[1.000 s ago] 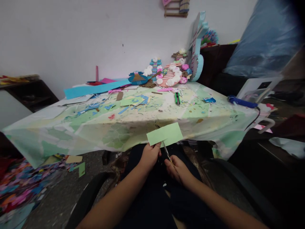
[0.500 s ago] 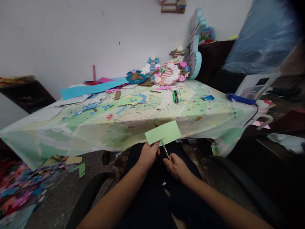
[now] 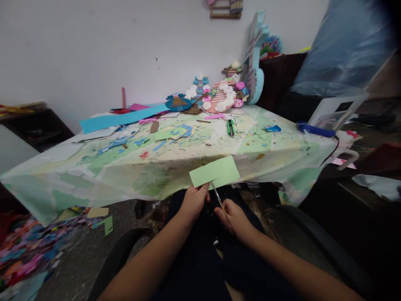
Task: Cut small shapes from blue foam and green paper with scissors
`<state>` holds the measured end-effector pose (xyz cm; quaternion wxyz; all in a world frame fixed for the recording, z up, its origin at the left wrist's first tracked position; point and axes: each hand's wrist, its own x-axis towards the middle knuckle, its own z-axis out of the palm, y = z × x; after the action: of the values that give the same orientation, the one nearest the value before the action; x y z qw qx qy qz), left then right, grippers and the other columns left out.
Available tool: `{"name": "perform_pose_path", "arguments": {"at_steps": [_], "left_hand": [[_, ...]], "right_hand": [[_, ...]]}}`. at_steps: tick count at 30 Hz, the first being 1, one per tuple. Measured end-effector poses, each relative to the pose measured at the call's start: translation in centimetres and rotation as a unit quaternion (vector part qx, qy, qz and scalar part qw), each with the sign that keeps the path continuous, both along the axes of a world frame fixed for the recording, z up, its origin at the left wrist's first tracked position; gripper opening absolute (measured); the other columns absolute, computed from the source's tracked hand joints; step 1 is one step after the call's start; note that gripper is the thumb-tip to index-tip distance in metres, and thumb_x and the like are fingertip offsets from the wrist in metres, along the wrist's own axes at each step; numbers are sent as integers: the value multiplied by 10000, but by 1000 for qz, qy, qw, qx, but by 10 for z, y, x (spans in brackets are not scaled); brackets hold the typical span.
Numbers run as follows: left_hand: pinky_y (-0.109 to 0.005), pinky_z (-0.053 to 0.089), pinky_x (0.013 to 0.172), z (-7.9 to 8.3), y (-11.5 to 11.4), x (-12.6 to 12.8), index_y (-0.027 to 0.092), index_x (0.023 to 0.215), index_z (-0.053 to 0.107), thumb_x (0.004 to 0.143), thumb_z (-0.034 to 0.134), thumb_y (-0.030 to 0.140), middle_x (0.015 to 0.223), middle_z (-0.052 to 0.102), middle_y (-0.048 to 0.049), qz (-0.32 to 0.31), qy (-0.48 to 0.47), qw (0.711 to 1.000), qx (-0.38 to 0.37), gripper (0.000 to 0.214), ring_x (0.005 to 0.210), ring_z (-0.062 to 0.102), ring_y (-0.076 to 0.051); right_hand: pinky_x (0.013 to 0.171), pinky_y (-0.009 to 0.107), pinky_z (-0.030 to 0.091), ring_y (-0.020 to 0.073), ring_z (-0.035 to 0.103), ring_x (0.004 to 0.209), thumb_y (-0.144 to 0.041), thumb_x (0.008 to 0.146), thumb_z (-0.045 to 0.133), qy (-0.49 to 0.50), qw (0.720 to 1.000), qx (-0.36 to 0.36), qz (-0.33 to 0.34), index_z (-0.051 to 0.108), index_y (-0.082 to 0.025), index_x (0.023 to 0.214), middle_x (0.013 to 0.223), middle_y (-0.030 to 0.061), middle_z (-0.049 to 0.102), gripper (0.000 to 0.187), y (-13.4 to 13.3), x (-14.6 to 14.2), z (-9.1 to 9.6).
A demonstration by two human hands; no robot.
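A light green sheet of paper (image 3: 216, 170), roughly rectangular, is held up just in front of the table's near edge. My left hand (image 3: 194, 200) pinches its lower left edge between thumb and fingers. Closed round the handles of a pair of scissors (image 3: 218, 198) is my right hand (image 3: 232, 216), above my lap. The metal blades point up and away from me and meet the paper's lower edge near its middle, beside my left fingertips. Part of the blades is hidden by the paper.
A patterned cloth covers the table (image 3: 247, 146). On it lie paper scraps (image 3: 171, 133), a green-and-black cutter (image 3: 231, 127), a blue strip (image 3: 125, 118) and a blue glue gun (image 3: 316, 129). Decorated crafts (image 3: 221, 98) stand at the back. Coloured scraps (image 3: 34, 251) cover the floor at left.
The green paper has tilted slightly and its right part has shifted a little up and to the right. Both hands stay almost in place, still gripping the paper and the scissors.
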<state>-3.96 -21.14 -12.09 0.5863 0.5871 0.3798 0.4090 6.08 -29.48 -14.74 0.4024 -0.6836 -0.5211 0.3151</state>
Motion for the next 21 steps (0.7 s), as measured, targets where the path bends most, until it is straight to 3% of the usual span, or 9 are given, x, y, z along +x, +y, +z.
{"name": "perform_pose_path", "arguments": {"at_steps": [5,9,12,16,21], "left_hand": [[-207,313,418,39,29,3,154,527,436,644,532,349,385,415,40,7,-6,1000,22,247,372,393,-68],[-189,319,404,83,71,15,155,590,444,614,566,270,416,412,59,-24,-50,997,-47,170,370,395,-57],[-190,355,424,106,101,28,145,544,421,647,526,207,414,402,52,-30,-34,995,-89,160,372,401,-50],[-184,365,430,110,128,44,125,534,422,699,494,168,435,391,53,-25,2,991,-134,185,391,399,-43],[-182,374,439,100,137,51,101,699,491,776,440,271,570,457,39,-24,27,987,-160,194,457,412,-37]], "right_hand": [[392,200,271,72,360,400,-468,687,471,33,999,25,-1,364,-191,602,451,-51,408,309,28,4,28],[316,198,249,65,341,300,-551,681,440,99,995,14,-7,374,-191,599,398,-52,403,376,74,12,62],[293,198,240,59,326,280,-562,685,431,112,993,24,-2,388,-181,575,389,-49,376,399,105,20,84],[287,196,246,56,319,281,-541,673,472,122,992,15,-15,436,-170,616,391,-50,367,377,126,27,94],[276,192,245,60,317,285,-567,621,508,124,992,8,-32,410,-183,567,371,-49,368,400,131,33,90]]}}
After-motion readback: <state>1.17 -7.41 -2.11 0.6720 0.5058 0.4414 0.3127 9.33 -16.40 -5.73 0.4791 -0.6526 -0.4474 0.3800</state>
